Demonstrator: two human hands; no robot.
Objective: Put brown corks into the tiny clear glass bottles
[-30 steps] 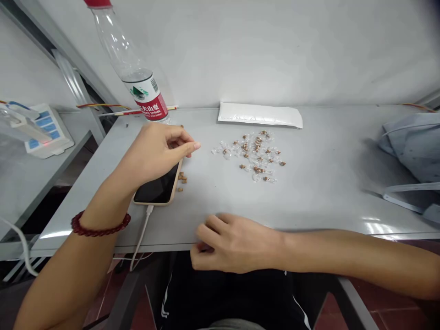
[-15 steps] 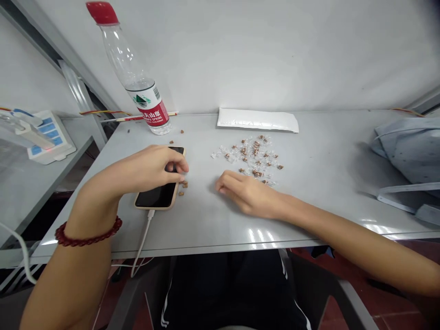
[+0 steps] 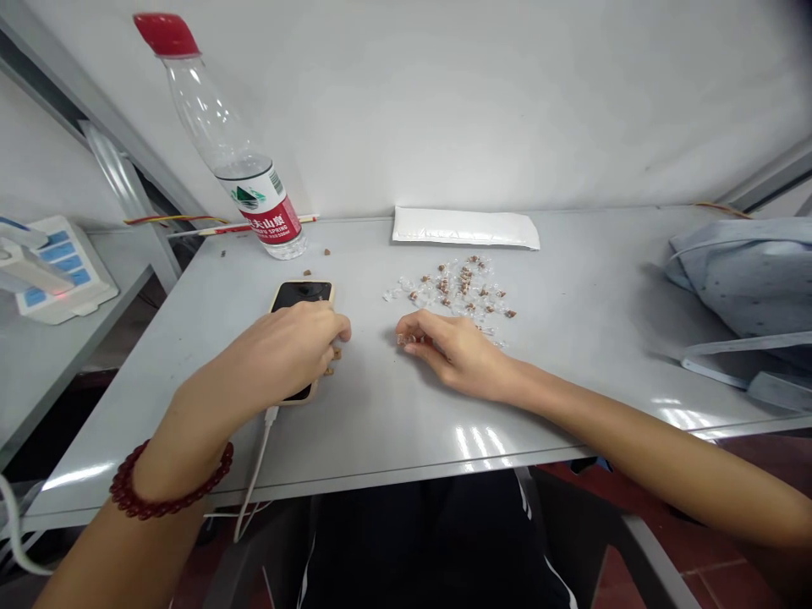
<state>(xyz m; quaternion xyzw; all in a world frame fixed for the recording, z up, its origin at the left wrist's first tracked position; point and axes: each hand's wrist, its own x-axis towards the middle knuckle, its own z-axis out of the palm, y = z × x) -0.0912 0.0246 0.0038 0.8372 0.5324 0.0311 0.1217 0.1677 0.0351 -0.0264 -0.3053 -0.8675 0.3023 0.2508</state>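
Well, the person's left hand [image 3: 285, 359] lay curled over the lower half of a smartphone in a tan case [image 3: 303, 294], with its fingers bent down at the phone's right edge. Those fingertips were partly hidden, so it could not be told whether that hand had hold of anything. A few loose brown pieces [image 3: 331, 362] sat just beside them, next to the phone. The right hand [image 3: 460, 355] rested on the grey bench [image 3: 545, 381], its thumb and fingers drawn close together and apparently pinching a tiny brown piece with clear wrapping [image 3: 406, 339]. Just beyond that hand spread a scatter of small brown bits in clear plastic wrappers [image 3: 460, 283], the nearest almost touching the fingers.

Farther back, a white padded envelope [image 3: 466, 227] lay flat behind the scatter. A clear plastic water bottle [image 3: 250, 169] with a red cap lay tilted against the back wall, and a few stray brown crumbs [image 3: 327, 251] sat near it. A white charging cable [image 3: 257, 461] ran from the phone over the bench's front edge. A dark red bead bracelet [image 3: 168, 486] circled the left wrist, and a pale blue cloth bag [image 3: 742, 279] lay at the right end.
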